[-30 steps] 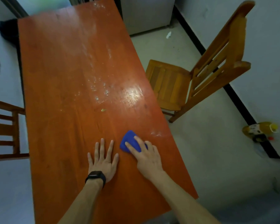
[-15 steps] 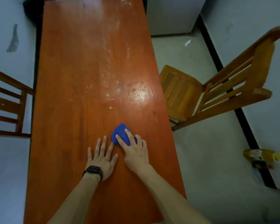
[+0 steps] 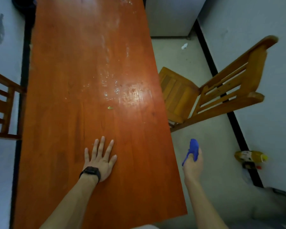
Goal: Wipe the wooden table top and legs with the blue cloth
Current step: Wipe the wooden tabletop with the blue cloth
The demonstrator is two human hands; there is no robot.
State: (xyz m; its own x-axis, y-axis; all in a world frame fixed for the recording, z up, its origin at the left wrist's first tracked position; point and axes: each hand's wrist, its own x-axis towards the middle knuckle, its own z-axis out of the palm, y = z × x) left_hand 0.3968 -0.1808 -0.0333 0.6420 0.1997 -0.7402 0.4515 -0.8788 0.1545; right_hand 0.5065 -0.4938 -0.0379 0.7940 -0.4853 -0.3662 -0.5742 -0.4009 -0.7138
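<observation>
Chair slats (image 3: 2,103) stand far left beside the wooden table (image 3: 64,55). On its near part the left hand (image 3: 100,160) lies flat, fingers straight and spread, probably bracing the body. A greenish scrap (image 3: 110,107) and pale smears sit farther up the top, so wiping looks unfinished. Off the right edge, above the floor, the right hand (image 3: 192,167) clutches the bunched blue cloth (image 3: 193,146), perhaps to shake it out or reach a leg. A second chair (image 3: 213,95) stands angled away; a yellow bottle (image 3: 250,157) sits by the wall. One table, one cloth, two chairs, one bottle.
</observation>
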